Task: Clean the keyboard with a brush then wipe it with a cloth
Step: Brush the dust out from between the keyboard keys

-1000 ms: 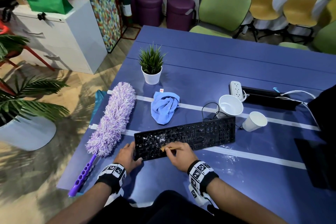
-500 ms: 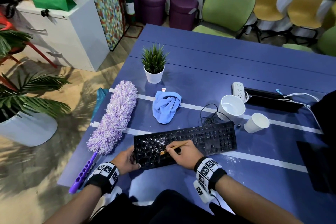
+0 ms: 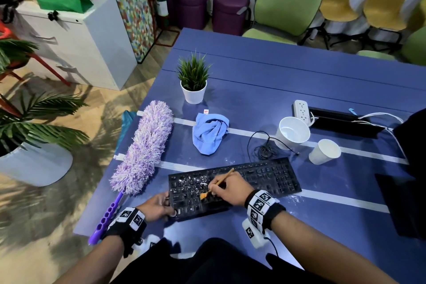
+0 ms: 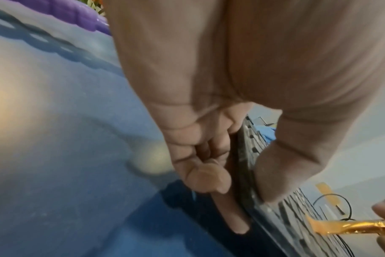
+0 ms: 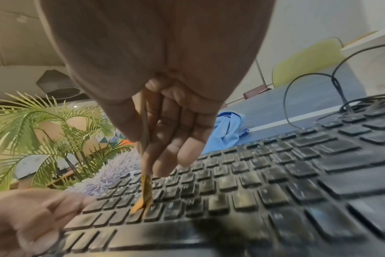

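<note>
Both forearms are bare. Each wrist wears a black strap (image 3: 126, 226) set with white blocks printed in black square markers — the right strap (image 3: 265, 208) carries a white camera box (image 3: 252, 232) with a thin dark cable. Dark trousers (image 3: 207, 263) below.

even indoor light, glare patches on the desk (image 3: 265, 99); plant shadows stripe the floor (image 3: 57, 203). head view bows at its edges; both wrist views are soft, close skin blurred.
</note>
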A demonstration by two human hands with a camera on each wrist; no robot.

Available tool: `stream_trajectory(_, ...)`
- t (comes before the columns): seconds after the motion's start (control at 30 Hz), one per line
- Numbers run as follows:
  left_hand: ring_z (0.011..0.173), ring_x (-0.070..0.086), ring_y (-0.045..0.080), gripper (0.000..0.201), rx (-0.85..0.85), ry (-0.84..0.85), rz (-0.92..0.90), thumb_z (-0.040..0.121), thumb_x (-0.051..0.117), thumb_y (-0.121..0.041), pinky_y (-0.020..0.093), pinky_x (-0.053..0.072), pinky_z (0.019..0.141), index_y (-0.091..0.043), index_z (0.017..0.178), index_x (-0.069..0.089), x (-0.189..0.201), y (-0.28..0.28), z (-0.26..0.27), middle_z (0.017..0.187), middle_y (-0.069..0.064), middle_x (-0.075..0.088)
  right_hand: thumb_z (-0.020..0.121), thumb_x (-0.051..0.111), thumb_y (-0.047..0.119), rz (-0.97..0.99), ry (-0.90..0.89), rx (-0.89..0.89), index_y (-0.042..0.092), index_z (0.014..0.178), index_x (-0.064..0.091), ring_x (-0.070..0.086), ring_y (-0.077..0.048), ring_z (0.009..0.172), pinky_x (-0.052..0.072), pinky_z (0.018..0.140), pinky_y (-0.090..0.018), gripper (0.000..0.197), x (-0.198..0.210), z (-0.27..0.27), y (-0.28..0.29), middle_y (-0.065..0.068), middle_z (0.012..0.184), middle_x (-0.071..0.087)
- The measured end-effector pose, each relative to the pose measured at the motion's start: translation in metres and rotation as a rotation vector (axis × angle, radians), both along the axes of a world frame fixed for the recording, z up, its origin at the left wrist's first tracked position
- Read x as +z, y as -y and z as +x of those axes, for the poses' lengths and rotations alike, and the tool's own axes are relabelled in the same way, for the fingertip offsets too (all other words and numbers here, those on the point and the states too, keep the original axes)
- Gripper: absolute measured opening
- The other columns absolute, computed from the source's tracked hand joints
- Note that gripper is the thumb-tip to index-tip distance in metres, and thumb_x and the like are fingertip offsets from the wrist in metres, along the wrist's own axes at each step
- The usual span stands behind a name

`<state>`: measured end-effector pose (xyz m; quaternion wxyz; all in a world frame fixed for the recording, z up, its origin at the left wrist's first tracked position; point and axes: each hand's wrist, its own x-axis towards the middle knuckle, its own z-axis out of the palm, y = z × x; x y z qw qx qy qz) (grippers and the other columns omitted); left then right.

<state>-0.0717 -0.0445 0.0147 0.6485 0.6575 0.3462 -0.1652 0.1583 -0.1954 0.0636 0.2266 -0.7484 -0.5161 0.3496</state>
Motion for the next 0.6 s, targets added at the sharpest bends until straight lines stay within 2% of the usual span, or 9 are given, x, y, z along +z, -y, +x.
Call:
stream_trajectory(0.1, 0.054, 0.059, 0.011, 0.044, 0.031, 0.0, -0.049, 0.081, 0.059, 0.01, 0.022, 0.048, 0.05, -0.006, 0.121, 0.046, -0.001, -0.003, -0.003, 0.064, 0.001, 0.066, 0.089, 0.058, 0.031, 0.04, -0.046, -0.052, 0.02, 0.082, 0.07, 0.064, -0.005, 0.074, 0.05, 0.084, -0.025, 0.017, 0.0, 0.0, -0.009, 0.009, 0.075, 0.071)
stream_trajectory(0.17, 0.051, 0.058, 0.009, 0.037, 0.064, 0.014, -0.046, 0.084, 0.056, 0.01, 0.021, 0.048, 0.05, -0.009, 0.115, 0.048, 0.0, 0.0, -0.002, 0.061, -0.001, 0.067, 0.091, 0.056, 0.033, 0.071, -0.043, -0.098, 0.026, 0.08, 0.068, 0.061, -0.008, 0.077, 0.05, 0.086, -0.028, 0.018, -0.006, -0.001, -0.016, 0.013, 0.075, 0.067)
stream_trajectory(0.23, 0.053, 0.058, 0.009, 0.031, 0.114, 0.029, -0.043, 0.086, 0.054, 0.01, 0.022, 0.049, 0.051, -0.011, 0.109, 0.052, 0.001, 0.003, -0.001, 0.065, -0.001, 0.067, 0.091, 0.052, 0.041, 0.083, -0.032, -0.135, 0.034, 0.074, 0.064, 0.061, -0.014, 0.082, 0.05, 0.088, -0.033, 0.022, -0.009, -0.001, -0.021, 0.013, 0.075, 0.067)
stream_trajectory(0.3, 0.058, 0.057, 0.011, 0.027, 0.181, 0.023, -0.049, 0.089, 0.05, 0.008, 0.022, 0.05, 0.052, -0.013, 0.104, 0.054, -0.002, 0.005, 0.0, 0.076, 0.0, 0.066, 0.091, 0.052, 0.04, 0.061, -0.032, -0.118, 0.031, 0.075, 0.065, 0.063, -0.016, 0.08, 0.052, 0.084, -0.034, 0.023, -0.007, -0.001, -0.025, 0.008, 0.076, 0.07)
stream_trajectory(0.4, 0.054, 0.055, 0.012, 0.013, 0.308, -0.003, -0.073, 0.096, 0.045, -0.006, 0.022, 0.046, 0.046, -0.01, 0.095, 0.057, -0.005, 0.012, 0.0, 0.078, 0.008, 0.06, 0.092, 0.055, 0.03, 0.001, -0.005, -0.041, 0.019, 0.082, 0.069, 0.064, -0.012, 0.074, 0.053, 0.08, -0.026, 0.021, 0.0, -0.007, -0.032, 0.005, 0.076, 0.07)
stream_trajectory(0.5, 0.05, 0.052, 0.012, 0.017, 0.327, -0.055, 0.036, 0.1, 0.041, -0.028, 0.02, 0.046, 0.046, -0.022, 0.095, 0.056, -0.012, 0.02, 0.0, 0.079, 0.007, 0.062, 0.094, 0.051, 0.032, 0.048, 0.026, -0.128, 0.022, 0.083, 0.068, 0.062, -0.013, 0.073, 0.051, 0.079, -0.026, 0.022, -0.002, -0.005, -0.039, 0.003, 0.076, 0.068)
stream_trajectory(0.57, 0.049, 0.049, 0.014, 0.021, 0.313, -0.071, 0.083, 0.099, 0.04, -0.033, 0.023, 0.044, 0.048, -0.025, 0.091, 0.057, -0.017, 0.022, -0.001, 0.068, 0.001, 0.064, 0.092, 0.054, 0.03, 0.052, -0.012, -0.162, 0.018, 0.081, 0.069, 0.061, -0.012, 0.067, 0.052, 0.072, -0.025, 0.022, -0.003, -0.004, -0.043, 0.001, 0.073, 0.069)
stream_trajectory(0.6, 0.046, 0.048, 0.014, 0.027, 0.306, -0.065, 0.078, 0.099, 0.039, -0.034, 0.023, 0.041, 0.048, -0.02, 0.088, 0.059, -0.018, 0.023, -0.002, 0.06, -0.001, 0.063, 0.091, 0.056, 0.03, 0.03, -0.036, -0.143, 0.016, 0.079, 0.07, 0.062, -0.012, 0.064, 0.053, 0.068, -0.026, 0.022, -0.002, -0.004, -0.044, 0.0, 0.071, 0.071)
